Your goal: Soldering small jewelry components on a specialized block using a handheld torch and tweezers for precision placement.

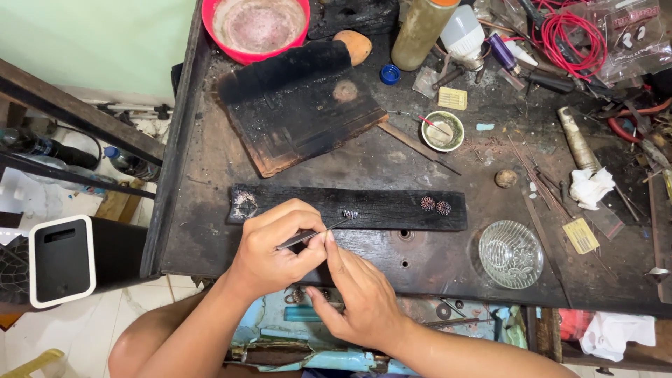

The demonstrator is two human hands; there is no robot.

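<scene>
My left hand (274,246) grips thin metal tweezers (311,234) whose tip reaches a small silvery piece (350,214) lying on a long charred wooden strip (392,208). My right hand (357,294) sits just below, its index finger pressed against the tweezers' shaft near my left thumb. Two small round ornate pieces (435,205) rest further right on the strip. Another round ornament (247,206) lies at the strip's left end.
A burnt wooden block (297,105) lies behind the strip on the dark workbench (210,231). A red basin (255,28), a small white cup (442,131), a cut-glass dish (511,253), wires, a bottle and tools crowd the back and right. An open drawer (308,329) sits below.
</scene>
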